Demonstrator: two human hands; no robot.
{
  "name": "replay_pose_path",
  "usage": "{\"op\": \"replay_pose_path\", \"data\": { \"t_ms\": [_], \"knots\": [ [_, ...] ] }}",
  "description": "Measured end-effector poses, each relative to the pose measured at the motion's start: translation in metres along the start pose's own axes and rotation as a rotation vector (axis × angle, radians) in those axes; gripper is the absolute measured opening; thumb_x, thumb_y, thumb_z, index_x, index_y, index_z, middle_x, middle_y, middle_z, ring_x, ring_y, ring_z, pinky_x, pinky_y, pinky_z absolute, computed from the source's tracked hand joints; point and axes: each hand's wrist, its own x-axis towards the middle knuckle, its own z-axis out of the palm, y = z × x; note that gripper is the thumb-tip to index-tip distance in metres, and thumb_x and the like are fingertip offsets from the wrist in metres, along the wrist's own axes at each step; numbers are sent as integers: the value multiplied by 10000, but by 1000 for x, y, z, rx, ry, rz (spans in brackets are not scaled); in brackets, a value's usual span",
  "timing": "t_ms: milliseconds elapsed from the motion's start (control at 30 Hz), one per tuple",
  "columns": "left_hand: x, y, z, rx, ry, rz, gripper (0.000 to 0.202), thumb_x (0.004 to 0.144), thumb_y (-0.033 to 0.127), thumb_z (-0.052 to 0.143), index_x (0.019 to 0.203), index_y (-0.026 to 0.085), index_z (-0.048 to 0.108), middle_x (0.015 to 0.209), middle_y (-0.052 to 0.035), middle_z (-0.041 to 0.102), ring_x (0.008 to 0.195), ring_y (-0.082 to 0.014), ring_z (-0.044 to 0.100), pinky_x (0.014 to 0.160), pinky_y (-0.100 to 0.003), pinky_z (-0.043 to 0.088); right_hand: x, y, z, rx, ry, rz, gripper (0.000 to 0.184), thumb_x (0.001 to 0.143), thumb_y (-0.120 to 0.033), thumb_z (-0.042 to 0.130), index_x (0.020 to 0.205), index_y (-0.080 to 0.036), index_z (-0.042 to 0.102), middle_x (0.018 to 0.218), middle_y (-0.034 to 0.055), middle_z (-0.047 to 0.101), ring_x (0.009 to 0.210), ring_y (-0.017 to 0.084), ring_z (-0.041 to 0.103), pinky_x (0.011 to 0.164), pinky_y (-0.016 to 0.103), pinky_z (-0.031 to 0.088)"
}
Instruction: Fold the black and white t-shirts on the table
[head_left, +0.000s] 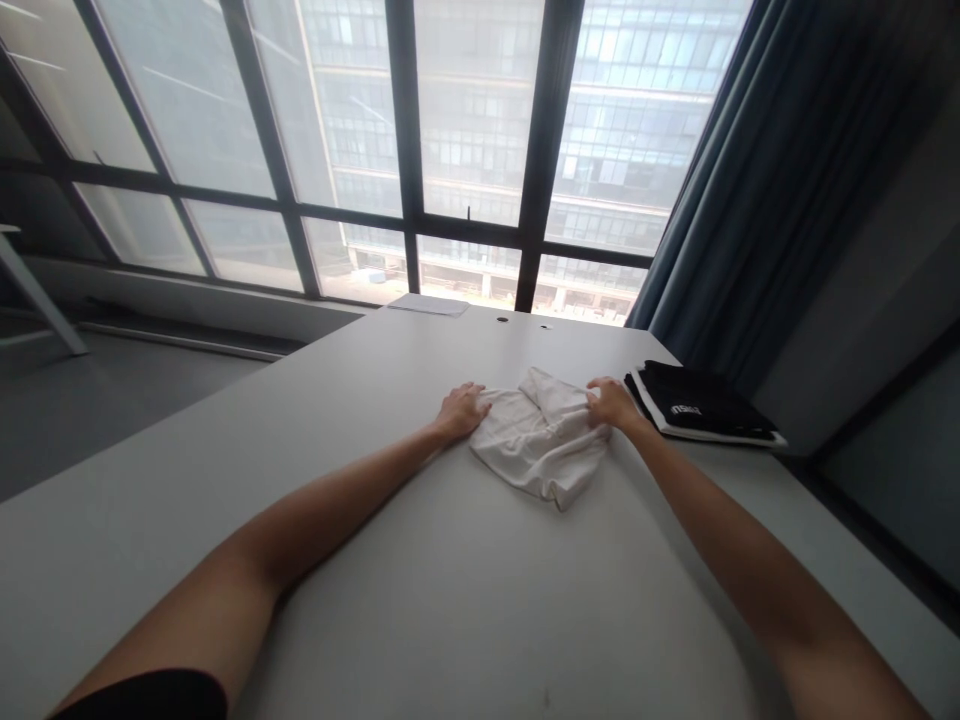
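Note:
A crumpled white garment (536, 440) lies on the white table (360, 590), its edges folded and wrinkled; which garment it is I cannot make out. My left hand (460, 411) is at its left edge, with thumb and fingers closed on the fabric. On the opposite side, my right hand (610, 403) pinches the upper right edge. Between the hands the cloth is bunched, and one corner of it points toward me. Both arms are stretched far forward over the tabletop.
Right of my right hand sits a stack of folded black and white clothes (697, 400). A white sheet (427, 305) lies at the table's far left corner, near two cable holes. Windows (480, 120) stand behind; a blue curtain (712, 200) hangs at the right.

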Motion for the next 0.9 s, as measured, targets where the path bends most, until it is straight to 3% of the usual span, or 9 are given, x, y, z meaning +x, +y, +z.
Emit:
{"op": "replay_pose_path", "data": {
  "t_ms": [100,200,267,367,500,633,733,800,900],
  "knots": [
    [25,-5,-10,-29,-89,-31,470,841,382,642,1264,179,621,1292,-135,636,1207,-287,577,1044,-378,425,24,-20,14,36,-92,-43,264,877,-237,617,1096,-145,732,1066,136,733,1048,235,658,962,303,460],
    [46,-4,-20,-75,-229,-60,425,752,401,715,1092,148,701,1032,-108,728,978,-265,666,865,-316,506,47,-43,32,49,-149,-77,271,900,-250,603,1126,-156,721,1050,117,740,1004,217,675,926,301,483],
    [53,0,-25,-112,-340,-63,362,712,425,737,945,148,729,860,-65,730,821,-233,667,717,-279,510,59,-62,44,54,-172,-128,292,911,-215,571,1168,-170,702,1166,115,710,1103,212,642,980,321,464],
    [55,6,-31,-164,-503,-34,306,702,446,736,801,157,726,702,-11,680,670,-174,609,587,-236,455,74,-92,59,58,-239,-266,404,847,-89,584,1205,-247,687,1356,56,621,1303,193,510,1109,358,364],
    [51,7,-42,-176,-661,-9,276,673,427,756,741,162,722,664,16,644,640,-144,554,569,-219,415,91,-119,65,-28,-435,-380,544,701,-12,685,1133,-341,712,1341,8,633,1322,245,489,1176,534,212],
    [51,-4,-64,-125,-797,-56,271,588,381,805,731,157,749,662,14,655,654,-149,552,579,-221,422,103,-112,49,-189,-562,-292,403,676,-75,735,1032,-264,743,1097,88,725,1208,338,557,1110,680,177],
    [57,-16,-80,-56,-814,-111,261,548,328,825,736,157,766,631,12,652,651,-151,554,600,-226,437,109,-91,25,-332,-620,-191,239,666,-109,744,892,-187,743,928,116,729,1083,357,609,1071,683,221],
    [65,-21,-89,0,-743,-147,225,551,287,821,720,151,763,613,7,645,657,-156,559,618,-229,441,113,-74,3,-416,-605,-125,200,673,-94,722,862,-159,729,918,138,716,1038,349,620,1054,655,252],
    [85,-21,-105,91,-498,-194,195,622,260,792,767,134,762,663,-22,655,724,-184,588,657,-240,444,124,-53,-34,-507,-506,-50,203,724,-103,676,921,-139,710,1022,176,685,1086,352,582,1017,603,298]
  ]
}}
